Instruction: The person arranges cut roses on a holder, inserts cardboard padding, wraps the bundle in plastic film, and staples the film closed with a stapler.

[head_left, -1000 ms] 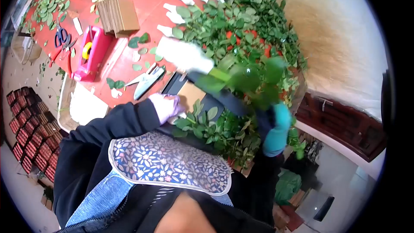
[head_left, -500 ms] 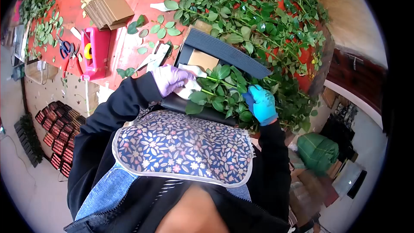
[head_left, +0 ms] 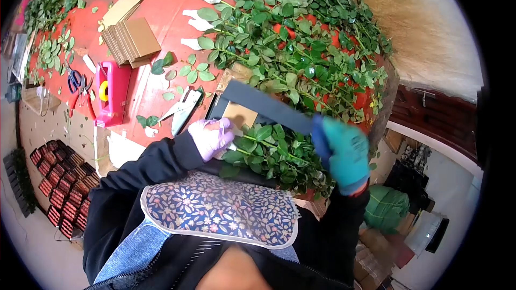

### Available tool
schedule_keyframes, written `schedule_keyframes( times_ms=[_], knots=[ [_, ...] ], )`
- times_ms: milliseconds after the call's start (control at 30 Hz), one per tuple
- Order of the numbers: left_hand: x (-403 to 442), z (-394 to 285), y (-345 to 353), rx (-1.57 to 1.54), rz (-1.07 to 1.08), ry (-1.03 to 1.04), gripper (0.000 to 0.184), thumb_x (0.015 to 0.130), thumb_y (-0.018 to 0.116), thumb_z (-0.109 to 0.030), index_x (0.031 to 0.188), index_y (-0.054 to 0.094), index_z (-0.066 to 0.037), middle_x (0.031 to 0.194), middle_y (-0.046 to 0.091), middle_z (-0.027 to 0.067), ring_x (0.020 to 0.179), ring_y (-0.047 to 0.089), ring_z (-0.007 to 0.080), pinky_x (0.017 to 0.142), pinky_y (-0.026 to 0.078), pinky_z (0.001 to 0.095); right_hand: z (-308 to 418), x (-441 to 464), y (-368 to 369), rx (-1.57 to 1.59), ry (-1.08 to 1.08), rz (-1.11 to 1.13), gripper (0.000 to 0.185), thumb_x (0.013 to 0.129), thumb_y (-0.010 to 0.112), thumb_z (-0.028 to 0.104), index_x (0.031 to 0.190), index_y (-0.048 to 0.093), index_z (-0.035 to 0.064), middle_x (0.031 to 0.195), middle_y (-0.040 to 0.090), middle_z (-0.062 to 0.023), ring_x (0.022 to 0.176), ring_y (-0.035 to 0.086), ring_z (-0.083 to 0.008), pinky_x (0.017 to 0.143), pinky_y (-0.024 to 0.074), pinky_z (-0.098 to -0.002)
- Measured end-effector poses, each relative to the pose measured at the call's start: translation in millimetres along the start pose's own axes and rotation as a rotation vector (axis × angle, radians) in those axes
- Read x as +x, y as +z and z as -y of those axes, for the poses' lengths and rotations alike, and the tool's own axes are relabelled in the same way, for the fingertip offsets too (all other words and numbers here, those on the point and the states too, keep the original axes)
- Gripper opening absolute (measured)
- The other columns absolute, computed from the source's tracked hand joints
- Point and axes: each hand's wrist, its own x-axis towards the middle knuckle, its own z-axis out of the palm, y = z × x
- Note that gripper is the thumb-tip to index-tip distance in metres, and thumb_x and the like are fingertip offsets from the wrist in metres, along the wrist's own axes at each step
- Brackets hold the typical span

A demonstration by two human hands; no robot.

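Note:
My left hand (head_left: 212, 138), in a lilac glove, is closed around the white-wrapped heads of leafy rose stems (head_left: 269, 147). These stems lie to the right in a dark holder (head_left: 215, 108), with a piece of brown cardboard (head_left: 240, 114) showing beside them. Along the holder's far side runs a dark grey strip (head_left: 269, 106). My right hand (head_left: 346, 153), in a teal and blue glove, is closed at the strip's right end; motion blurs its fingers. A blue floral apron (head_left: 220, 204) covers my lap just below the holder.
More rose stems (head_left: 301, 48) with white-wrapped heads pile up on the red table (head_left: 172, 16). Left of the holder lie scissors (head_left: 185, 110), a pink tape dispenser (head_left: 114, 96), a cardboard stack (head_left: 134, 40) and blue-handled snips (head_left: 76, 81). A green bundle (head_left: 386, 208) stands at right.
My right hand has left the leaves and moved outward to the grey strip's end, and the strip has shifted. My left hand still holds the wrapped heads. The view has tilted upward.

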Motion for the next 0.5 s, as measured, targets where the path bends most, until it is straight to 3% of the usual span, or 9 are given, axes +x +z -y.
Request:
schedule_keyframes(
  times_ms=[67, 100, 133, 200, 233, 300, 400, 467, 500],
  knots=[
    [0.7, -10.2, -5.3, 1.004, -0.075, 0.551, 0.022, 0.081, 0.063, -0.007, 0.101, 0.058, -0.01, 0.102, 0.057, 0.0076, 0.079, 0.063, 0.0224, 0.065, 0.053, 0.0309, 9.0, 60.4, -8.2, -0.08, -0.286, -0.437, 0.03, 0.083, 0.07, 0.014, 0.112, 0.065, 0.0081, 0.089, 0.069, -0.0116, 0.074, 0.066, -0.0301, 0.064, 0.0497, -0.0418],
    [1.4, -11.9, -4.7, 0.969, -0.079, 0.538, 0.02, 0.081, 0.065, -0.011, 0.1, 0.058, -0.012, 0.101, 0.057, 0.008, 0.076, 0.063, 0.0244, 0.063, 0.053, 0.033, -0.8, 95.0, -1.1, -0.045, -0.348, -0.442, 0.031, 0.085, 0.067, 0.015, 0.115, 0.064, 0.0084, 0.093, 0.069, -0.0117, 0.076, 0.066, -0.0302, 0.066, 0.0505, -0.0413],
    [-1.1, -28.1, -1.1, 0.997, -0.148, 0.594, 0.019, 0.078, 0.06, -0.003, 0.094, 0.052, -0.009, 0.085, 0.052, 0.0072, 0.071, 0.061, 0.0228, 0.056, 0.054, 0.0326, -15.3, 128.7, 15.5, -0.01, -0.412, -0.447, 0.031, 0.087, 0.065, 0.016, 0.117, 0.063, 0.0088, 0.097, 0.07, -0.0117, 0.078, 0.067, -0.0303, 0.067, 0.0512, -0.0409],
    [-3.4, -33.1, 2.0, 0.952, -0.142, 0.497, 0.016, 0.081, 0.058, -0.004, 0.095, 0.052, -0.01, 0.08, 0.051, 0.006, 0.068, 0.061, 0.0235, 0.058, 0.054, 0.0327, -43.6, 173.6, 65.6, -0.001, -0.208, -0.174, 0.031, 0.089, 0.061, 0.021, 0.117, 0.061, 0.0072, 0.094, 0.069, -0.0152, 0.079, 0.067, -0.0337, 0.069, 0.0519, -0.044],
    [-3.5, -36.0, 3.6, 0.965, -0.175, 0.537, 0.004, 0.09, 0.054, -0.012, 0.094, 0.052, -0.011, 0.073, 0.053, 0.0051, 0.063, 0.06, 0.0217, 0.058, 0.053, 0.0326, -56.9, 186.6, 92.5, -0.07, -0.15, -0.056, 0.032, 0.09, 0.059, 0.023, 0.118, 0.06, 0.0063, 0.093, 0.069, -0.0174, 0.08, 0.067, -0.0353, 0.07, 0.0523, -0.0455],
    [-1.0, -20.3, 4.6, 0.659, -0.156, 0.42, 0.017, 0.101, 0.048, -0.026, 0.094, 0.05, -0.01, 0.068, 0.055, 0.0053, 0.06, 0.06, 0.0185, 0.057, 0.05, 0.0332, -58.6, 195.2, 114.9, -0.202, -0.16, 0.124, 0.034, 0.091, 0.056, 0.027, 0.117, 0.058, 0.0059, 0.093, 0.067, -0.0219, 0.083, 0.066, -0.038, 0.073, 0.0521, -0.0484],
    [-6.4, -28.0, 11.9, 0.521, -0.124, 0.369, 0.011, 0.096, 0.053, -0.019, 0.094, 0.048, -0.009, 0.073, 0.054, 0.0068, 0.063, 0.06, 0.0213, 0.058, 0.05, 0.0347, -28.9, 158.3, 99.2, -0.077, -0.099, 0.474, 0.036, 0.092, 0.054, 0.027, 0.121, 0.056, 0.0061, 0.1, 0.066, -0.0239, 0.091, 0.064, -0.0412, 0.079, 0.0507, -0.0497],
    [-7.7, -28.6, 10.2, 0.858, -0.032, 0.543, 0.023, 0.076, 0.063, -0.006, 0.096, 0.052, -0.006, 0.102, 0.055, 0.0126, 0.078, 0.062, 0.0302, 0.064, 0.053, 0.037, -31.2, 135.6, 106.4, 0.042, -0.242, 0.415, 0.043, 0.094, 0.052, 0.025, 0.134, 0.051, 0.0081, 0.106, 0.066, -0.0246, 0.094, 0.063, -0.0412, 0.082, 0.05, -0.0485],
    [-7.9, -27.7, 12.7, 0.944, -0.024, 0.526, 0.022, 0.076, 0.063, -0.005, 0.096, 0.052, -0.006, 0.102, 0.055, 0.0133, 0.077, 0.062, 0.0302, 0.065, 0.053, 0.0371, -32.0, 130.1, 102.6, 0.064, -0.24, 0.403, 0.044, 0.094, 0.053, 0.026, 0.134, 0.052, 0.0087, 0.107, 0.066, -0.0242, 0.096, 0.063, -0.0408, 0.083, 0.0503, -0.0476]
  ],
)
